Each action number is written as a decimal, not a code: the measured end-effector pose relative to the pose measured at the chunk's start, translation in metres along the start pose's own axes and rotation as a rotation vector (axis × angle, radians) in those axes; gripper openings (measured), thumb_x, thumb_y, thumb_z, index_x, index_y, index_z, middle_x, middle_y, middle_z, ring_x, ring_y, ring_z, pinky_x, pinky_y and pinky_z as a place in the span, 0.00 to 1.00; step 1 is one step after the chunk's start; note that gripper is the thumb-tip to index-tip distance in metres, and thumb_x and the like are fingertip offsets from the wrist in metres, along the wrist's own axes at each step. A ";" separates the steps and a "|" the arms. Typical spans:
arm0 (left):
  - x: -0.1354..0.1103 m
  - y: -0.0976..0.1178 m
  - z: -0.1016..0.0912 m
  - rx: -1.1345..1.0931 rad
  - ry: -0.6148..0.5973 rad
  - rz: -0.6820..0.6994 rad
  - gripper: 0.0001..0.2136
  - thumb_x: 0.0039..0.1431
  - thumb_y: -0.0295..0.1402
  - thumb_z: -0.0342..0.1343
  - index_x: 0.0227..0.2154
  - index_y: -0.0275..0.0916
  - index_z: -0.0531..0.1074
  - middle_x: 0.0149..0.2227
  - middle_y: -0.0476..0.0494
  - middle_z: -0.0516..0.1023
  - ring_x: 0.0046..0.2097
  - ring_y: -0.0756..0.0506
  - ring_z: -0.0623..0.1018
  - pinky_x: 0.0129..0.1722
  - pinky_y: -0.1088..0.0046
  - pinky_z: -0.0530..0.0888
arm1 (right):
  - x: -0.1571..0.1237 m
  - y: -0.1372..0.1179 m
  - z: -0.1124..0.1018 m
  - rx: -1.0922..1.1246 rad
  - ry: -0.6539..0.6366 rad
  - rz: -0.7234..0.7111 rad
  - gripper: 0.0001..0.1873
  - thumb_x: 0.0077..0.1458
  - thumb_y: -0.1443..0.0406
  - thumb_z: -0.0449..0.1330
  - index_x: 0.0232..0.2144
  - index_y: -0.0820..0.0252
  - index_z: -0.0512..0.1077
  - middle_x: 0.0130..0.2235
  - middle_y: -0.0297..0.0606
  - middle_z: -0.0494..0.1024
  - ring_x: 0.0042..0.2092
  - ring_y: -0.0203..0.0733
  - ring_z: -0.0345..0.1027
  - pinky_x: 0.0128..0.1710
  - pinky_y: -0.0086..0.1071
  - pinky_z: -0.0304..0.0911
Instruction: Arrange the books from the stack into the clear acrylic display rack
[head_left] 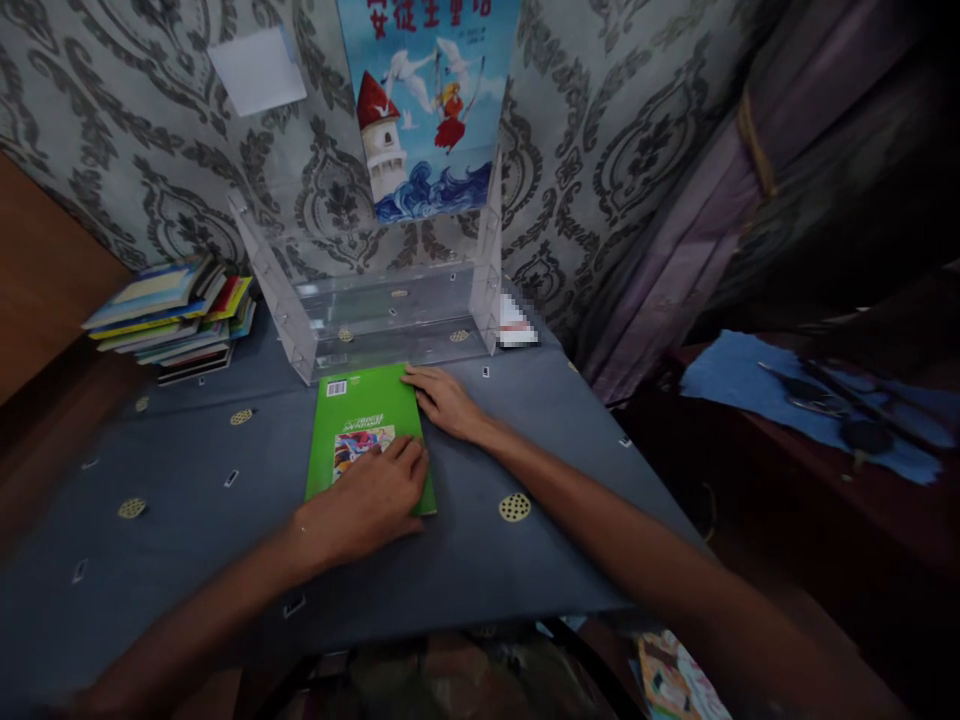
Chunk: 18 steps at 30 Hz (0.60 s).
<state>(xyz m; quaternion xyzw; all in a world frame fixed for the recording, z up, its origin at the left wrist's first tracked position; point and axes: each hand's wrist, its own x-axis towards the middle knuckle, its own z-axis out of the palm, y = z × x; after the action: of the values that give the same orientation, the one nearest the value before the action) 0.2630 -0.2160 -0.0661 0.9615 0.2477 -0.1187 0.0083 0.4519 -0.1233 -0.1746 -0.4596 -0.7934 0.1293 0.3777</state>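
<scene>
A thin green book point(360, 410) lies flat on the blue-grey tablecloth point(187, 540), just in front of a clear acrylic book stand point(375, 310). My left hand point(367, 505) rests palm down on the book's near right corner, fingers stretched flat. At the book's far right edge lies my right hand point(444, 398), fingers extended and touching that edge. A blue picture book point(427, 100) with a tower and waves stands upright in the acrylic stand against the wall.
A stack of thin books point(176, 315) lies at the table's far left. A white card point(517, 325) sits right of the stand. Patterned wallpaper backs the table. To the right a dark side table carries a blue cloth point(787, 390) with tools. Another book point(679, 680) lies below the table's edge.
</scene>
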 end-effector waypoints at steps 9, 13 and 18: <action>-0.014 0.001 0.032 0.012 0.201 -0.026 0.24 0.69 0.44 0.49 0.59 0.32 0.63 0.60 0.31 0.69 0.63 0.36 0.67 0.59 0.57 0.66 | -0.018 -0.018 -0.005 0.024 -0.017 -0.009 0.21 0.59 0.74 0.53 0.52 0.62 0.74 0.57 0.49 0.74 0.59 0.48 0.68 0.60 0.49 0.63; -0.018 0.004 0.042 -0.005 0.294 -0.059 0.22 0.70 0.43 0.45 0.59 0.33 0.64 0.59 0.33 0.71 0.61 0.38 0.69 0.59 0.57 0.66 | -0.039 -0.033 -0.010 0.052 -0.038 -0.028 0.21 0.60 0.73 0.53 0.53 0.58 0.73 0.58 0.46 0.74 0.59 0.47 0.67 0.60 0.50 0.63; -0.023 0.010 0.049 0.007 0.390 -0.075 0.20 0.70 0.41 0.46 0.55 0.31 0.67 0.57 0.32 0.73 0.59 0.39 0.71 0.58 0.59 0.68 | -0.069 -0.053 -0.019 0.065 -0.062 -0.052 0.20 0.61 0.71 0.55 0.54 0.58 0.73 0.57 0.46 0.75 0.59 0.47 0.68 0.60 0.50 0.63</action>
<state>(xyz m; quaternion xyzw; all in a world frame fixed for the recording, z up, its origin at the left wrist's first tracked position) 0.2377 -0.2397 -0.1094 0.9564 0.2799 0.0685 -0.0478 0.4520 -0.2123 -0.1655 -0.4220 -0.8118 0.1596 0.3708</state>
